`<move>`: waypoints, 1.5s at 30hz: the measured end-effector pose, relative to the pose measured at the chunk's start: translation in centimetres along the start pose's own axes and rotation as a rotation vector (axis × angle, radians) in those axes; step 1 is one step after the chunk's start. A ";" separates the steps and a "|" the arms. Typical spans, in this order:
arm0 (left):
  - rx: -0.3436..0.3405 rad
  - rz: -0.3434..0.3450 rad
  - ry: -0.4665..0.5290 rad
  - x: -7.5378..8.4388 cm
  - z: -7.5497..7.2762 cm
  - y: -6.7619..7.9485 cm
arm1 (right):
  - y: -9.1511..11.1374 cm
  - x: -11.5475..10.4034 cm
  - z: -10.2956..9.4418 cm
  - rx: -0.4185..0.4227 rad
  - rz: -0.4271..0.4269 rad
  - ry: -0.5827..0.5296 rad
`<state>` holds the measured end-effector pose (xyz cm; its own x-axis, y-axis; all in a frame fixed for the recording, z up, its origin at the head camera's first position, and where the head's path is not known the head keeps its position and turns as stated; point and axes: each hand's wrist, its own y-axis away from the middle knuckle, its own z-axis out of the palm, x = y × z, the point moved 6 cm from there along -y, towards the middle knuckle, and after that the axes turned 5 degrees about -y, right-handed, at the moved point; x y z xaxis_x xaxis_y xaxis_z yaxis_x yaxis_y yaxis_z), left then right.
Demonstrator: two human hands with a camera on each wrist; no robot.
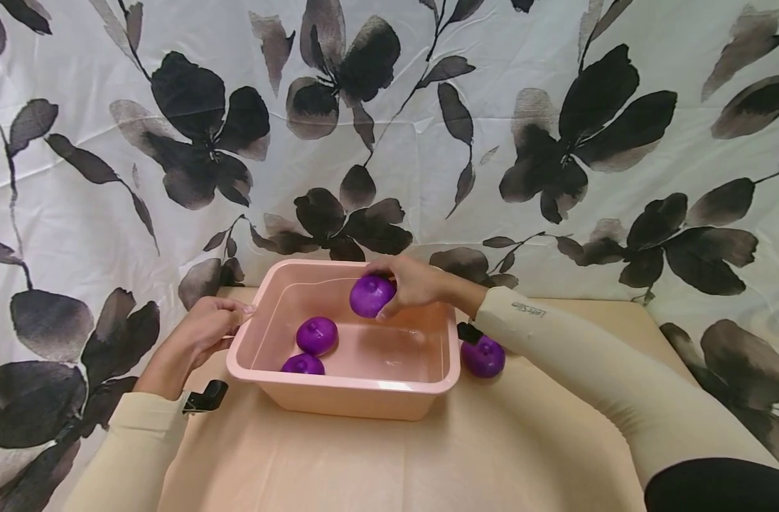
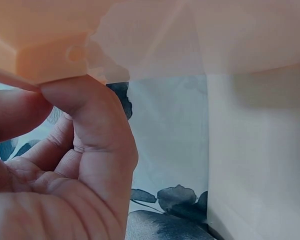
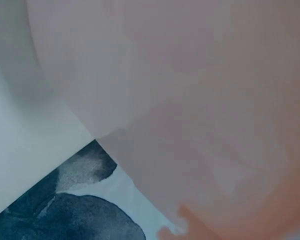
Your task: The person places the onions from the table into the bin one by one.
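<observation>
A pink plastic basin [image 1: 357, 384] stands on the table. My left hand [image 1: 204, 331] pinches its left rim between thumb and forefinger; the left wrist view shows the thumb and bent finger [image 2: 102, 130] meeting at the rim. Over the basin's far right part, my right hand [image 1: 411, 284] holds a shiny purple ball [image 1: 372, 296] that has a small round mark on it. Two similar purple balls, one behind [image 1: 317, 336] and one in front [image 1: 303, 364], lie close together on the basin's left side. The right wrist view shows mostly the basin's blurred wall [image 3: 165, 100].
Another purple ball [image 1: 484, 357] lies on the table just right of the basin, partly covered by the right wrist's black camera [image 1: 469, 333]. A white cloth [image 1: 441, 163] with dark flowers hangs behind the beige-covered table [image 1: 364, 462].
</observation>
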<state>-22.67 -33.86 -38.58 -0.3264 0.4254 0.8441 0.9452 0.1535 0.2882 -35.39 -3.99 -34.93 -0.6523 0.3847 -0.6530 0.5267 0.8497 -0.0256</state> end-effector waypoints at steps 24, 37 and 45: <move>0.023 -0.013 -0.021 0.5 0.4 -0.6 | -1.0 1.8 2.2 -0.092 -0.030 0.059; 0.045 -0.019 -0.031 0.2 0.2 -0.7 | -1.7 1.9 3.1 -0.088 -0.014 0.163; 0.049 -0.037 -0.045 0.1 0.2 -0.8 | -1.7 2.1 3.4 -0.100 -0.021 0.208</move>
<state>-23.49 -33.75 -38.79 -0.3626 0.4577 0.8118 0.9312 0.2131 0.2958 -35.80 -5.81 -38.80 -0.7659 0.4242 -0.4832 0.4624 0.8856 0.0444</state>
